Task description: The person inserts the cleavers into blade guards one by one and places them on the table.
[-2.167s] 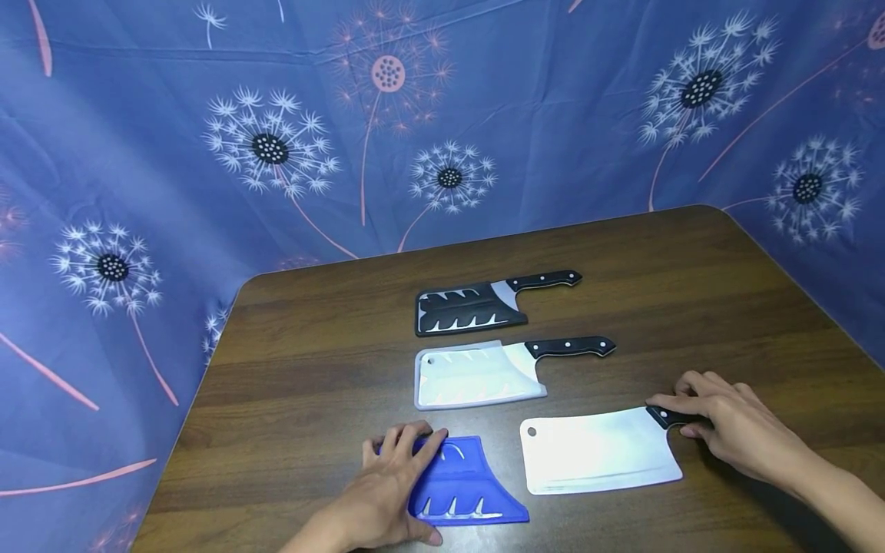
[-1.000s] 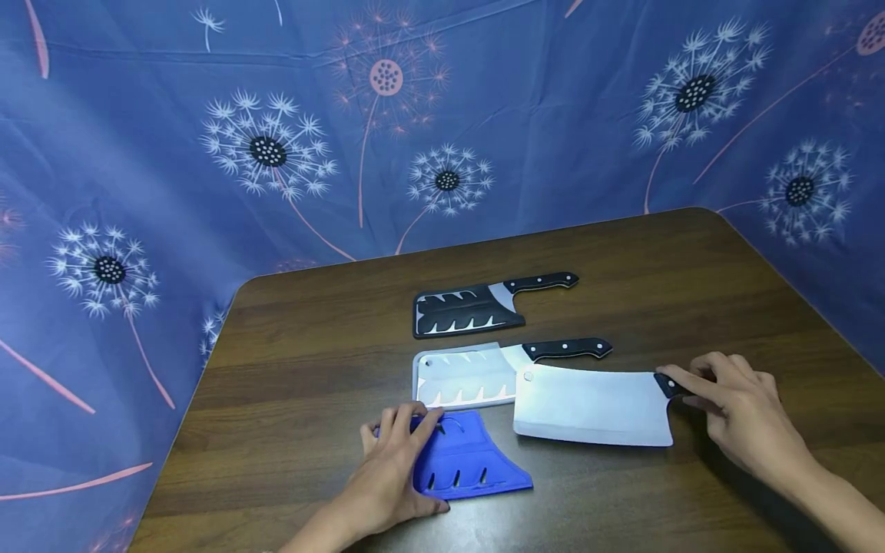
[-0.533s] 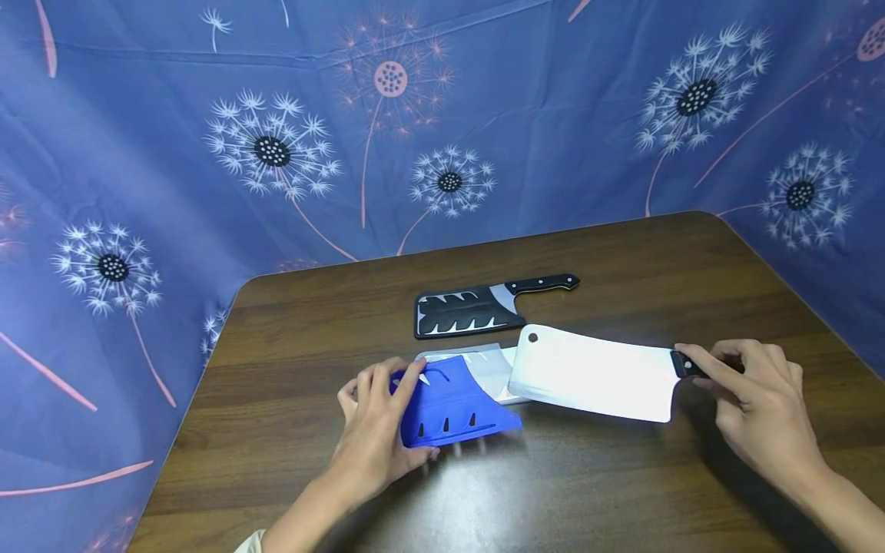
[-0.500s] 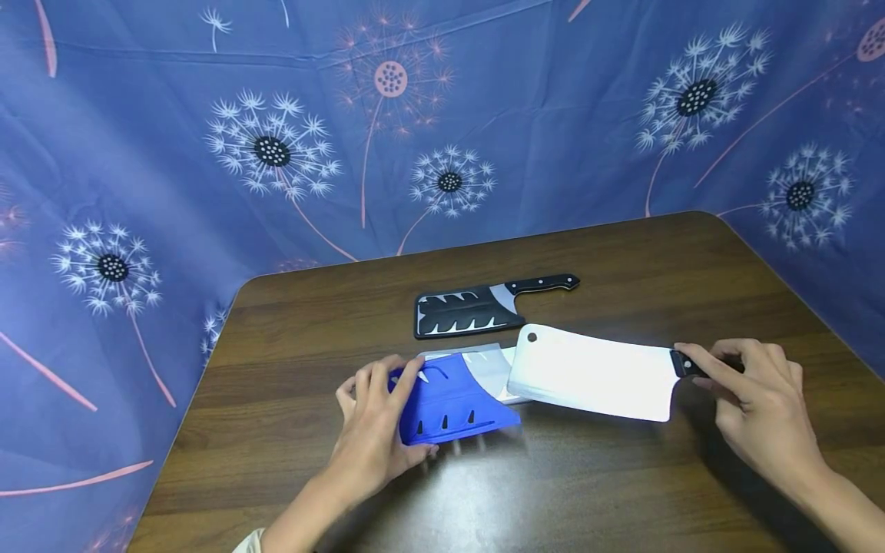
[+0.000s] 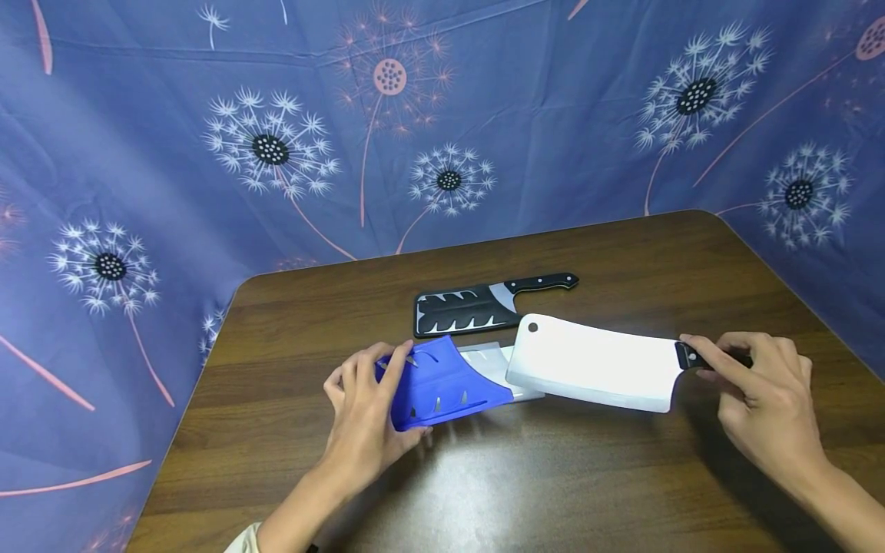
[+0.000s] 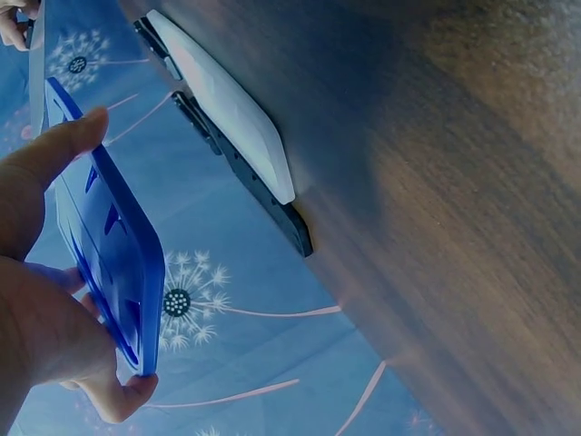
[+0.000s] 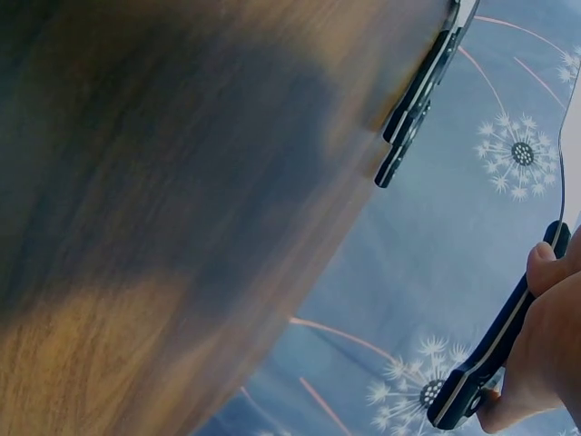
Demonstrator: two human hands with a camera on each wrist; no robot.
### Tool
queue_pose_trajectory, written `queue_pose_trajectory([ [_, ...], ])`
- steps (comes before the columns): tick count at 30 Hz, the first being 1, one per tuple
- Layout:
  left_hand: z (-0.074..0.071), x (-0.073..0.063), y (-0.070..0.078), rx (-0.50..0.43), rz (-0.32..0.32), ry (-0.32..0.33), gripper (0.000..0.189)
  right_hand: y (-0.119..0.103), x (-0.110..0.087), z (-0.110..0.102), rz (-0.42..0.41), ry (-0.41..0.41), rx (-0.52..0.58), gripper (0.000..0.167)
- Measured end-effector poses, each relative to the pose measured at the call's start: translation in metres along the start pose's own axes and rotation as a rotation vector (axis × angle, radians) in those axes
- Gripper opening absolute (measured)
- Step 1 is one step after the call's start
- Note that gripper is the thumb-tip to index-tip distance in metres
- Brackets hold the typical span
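My left hand (image 5: 366, 411) grips a blue blade cover (image 5: 449, 384) by its closed left end, thumb on the lower edge and fingers along the upper one. In the left wrist view, the cover (image 6: 113, 232) is held up off the table. My right hand (image 5: 770, 388) holds a bare cleaver (image 5: 591, 365) by its black riveted handle, also raised, as the right wrist view shows with the handle (image 7: 499, 336). The blade's holed tip points left, close to the cover's open right side. The blade is outside the cover.
Beneath the cover and blade, a cleaver in a whitish translucent sheath (image 5: 484, 361) lies on the wooden table (image 5: 553, 476), its handle hidden in the head view. Behind it lies another cleaver in a black sheath (image 5: 466, 313). A blue dandelion-print cloth (image 5: 539, 138) hangs beyond the table.
Both hands have lifted the blue cover and the cleaver from the table and moved them away from me, over the whitish-sheathed cleaver. The cover has shifted slightly left and tilted in the last half second.
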State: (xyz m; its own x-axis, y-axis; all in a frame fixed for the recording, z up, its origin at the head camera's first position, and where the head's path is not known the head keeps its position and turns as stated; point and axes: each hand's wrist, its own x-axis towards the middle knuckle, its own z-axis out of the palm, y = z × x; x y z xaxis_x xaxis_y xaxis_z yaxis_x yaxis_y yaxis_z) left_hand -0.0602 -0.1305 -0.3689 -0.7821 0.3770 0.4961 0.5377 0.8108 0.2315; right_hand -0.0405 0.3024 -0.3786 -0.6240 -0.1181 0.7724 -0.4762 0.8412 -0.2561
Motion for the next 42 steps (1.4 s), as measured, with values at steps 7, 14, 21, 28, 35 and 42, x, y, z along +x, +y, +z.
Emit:
queue_pose_trajectory([
  [7, -0.002, 0.002, 0.001, -0.006, 0.004, 0.019, 0.115, 0.000, 0.001, 0.001, -0.005, 0.002, -0.006, 0.053],
  [14, -0.002, 0.001, 0.001, -0.008, -0.004, 0.003, 0.116, -0.002, 0.001, 0.000, -0.017, 0.005, -0.007, 0.046],
  [21, -0.001, 0.001, 0.001, -0.011, -0.002, -0.015, 0.116, -0.009, 0.004, -0.002, -0.040, 0.029, -0.006, 0.029],
  [28, 0.000, 0.002, 0.002, -0.002, 0.010, -0.043, 0.114, -0.013, 0.005, -0.005, -0.040, 0.012, -0.029, 0.062],
  [35, 0.003, 0.004, 0.002, 0.002, 0.027, -0.065, 0.112, -0.012, 0.001, -0.004, -0.058, -0.002, -0.028, 0.069],
  [42, 0.008, 0.001, 0.001, 0.001, 0.031, -0.067, 0.112, -0.011, -0.001, -0.002, -0.058, -0.020, -0.025, 0.076],
])
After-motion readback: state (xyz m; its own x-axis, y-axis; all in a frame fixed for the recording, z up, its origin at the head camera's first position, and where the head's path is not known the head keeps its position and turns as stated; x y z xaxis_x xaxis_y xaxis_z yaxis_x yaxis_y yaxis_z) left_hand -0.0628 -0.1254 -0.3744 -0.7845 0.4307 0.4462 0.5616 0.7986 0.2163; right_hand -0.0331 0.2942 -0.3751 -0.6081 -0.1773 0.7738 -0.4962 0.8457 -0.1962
